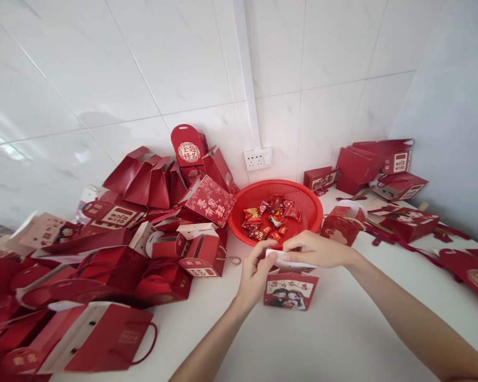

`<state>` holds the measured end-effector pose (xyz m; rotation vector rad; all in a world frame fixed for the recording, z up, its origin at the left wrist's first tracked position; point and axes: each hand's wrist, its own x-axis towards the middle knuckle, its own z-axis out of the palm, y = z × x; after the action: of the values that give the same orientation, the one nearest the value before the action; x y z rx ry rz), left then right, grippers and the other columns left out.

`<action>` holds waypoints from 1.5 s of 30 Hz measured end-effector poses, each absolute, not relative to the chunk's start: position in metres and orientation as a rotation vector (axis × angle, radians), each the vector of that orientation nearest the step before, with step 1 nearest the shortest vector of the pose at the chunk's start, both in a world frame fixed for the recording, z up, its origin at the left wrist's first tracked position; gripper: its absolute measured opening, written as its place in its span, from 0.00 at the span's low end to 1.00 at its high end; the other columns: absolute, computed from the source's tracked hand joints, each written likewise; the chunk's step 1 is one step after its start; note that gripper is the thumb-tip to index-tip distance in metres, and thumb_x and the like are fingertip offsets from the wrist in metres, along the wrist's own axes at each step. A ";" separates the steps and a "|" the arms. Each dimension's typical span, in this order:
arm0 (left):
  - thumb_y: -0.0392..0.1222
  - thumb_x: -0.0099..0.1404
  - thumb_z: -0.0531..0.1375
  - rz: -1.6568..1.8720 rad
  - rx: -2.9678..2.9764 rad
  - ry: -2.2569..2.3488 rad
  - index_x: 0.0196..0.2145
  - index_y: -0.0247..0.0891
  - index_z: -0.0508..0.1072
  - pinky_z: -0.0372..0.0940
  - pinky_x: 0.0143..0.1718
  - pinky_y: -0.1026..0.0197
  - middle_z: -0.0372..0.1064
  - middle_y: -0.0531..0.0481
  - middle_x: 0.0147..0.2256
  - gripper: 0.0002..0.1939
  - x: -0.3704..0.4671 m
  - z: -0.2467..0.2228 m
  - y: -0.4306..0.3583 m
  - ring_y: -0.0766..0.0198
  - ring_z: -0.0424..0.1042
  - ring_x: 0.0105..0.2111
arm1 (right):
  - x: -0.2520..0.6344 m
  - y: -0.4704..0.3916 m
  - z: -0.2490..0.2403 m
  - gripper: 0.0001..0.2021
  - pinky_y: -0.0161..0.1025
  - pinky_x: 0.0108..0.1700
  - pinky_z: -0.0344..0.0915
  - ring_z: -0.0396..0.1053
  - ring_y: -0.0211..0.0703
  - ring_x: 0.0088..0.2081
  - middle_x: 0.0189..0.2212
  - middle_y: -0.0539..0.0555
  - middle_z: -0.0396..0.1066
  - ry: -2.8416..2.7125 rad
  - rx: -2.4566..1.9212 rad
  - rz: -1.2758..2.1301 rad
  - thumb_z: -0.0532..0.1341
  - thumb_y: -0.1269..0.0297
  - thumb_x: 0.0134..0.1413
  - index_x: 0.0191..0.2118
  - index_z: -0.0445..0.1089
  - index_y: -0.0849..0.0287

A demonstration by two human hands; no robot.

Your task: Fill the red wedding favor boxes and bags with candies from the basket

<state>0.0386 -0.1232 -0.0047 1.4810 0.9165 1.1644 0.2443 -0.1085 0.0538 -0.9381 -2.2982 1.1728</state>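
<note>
A small red gift box (291,293) with a cartoon couple on its front stands on the white table, just in front of the basket. My left hand (258,265) pinches the left end of its white top flap (289,261) between thumb and fingers. At the right, my right hand (316,249) grips the same flap, its fingers bent over the upper edge. The inside of the box is hidden from me. Right behind both hands sits a red plastic basket (239,225) with several wrapped candies (276,215) in it.
Many red gift boxes (103,276) crowd the table's left side, some piled against the tiled wall. More red boxes (358,167) stand at the back right, with flat red pieces (472,270) at the right edge. A wall socket (258,158) is above the basket.
</note>
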 end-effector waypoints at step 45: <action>0.57 0.58 0.68 -0.125 2.699 1.216 0.69 0.53 0.59 0.34 0.70 0.29 0.30 0.45 0.75 0.45 0.095 0.016 0.039 0.35 0.32 0.74 | 0.271 0.021 0.007 0.04 0.37 0.29 0.70 0.75 0.42 0.26 0.31 0.53 0.78 -1.231 -1.167 0.910 0.62 0.64 0.47 0.31 0.73 0.56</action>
<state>0.0946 0.0387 0.0156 2.6993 1.2158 -0.1246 0.2706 0.0210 0.0066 -1.1666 -1.2306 0.9100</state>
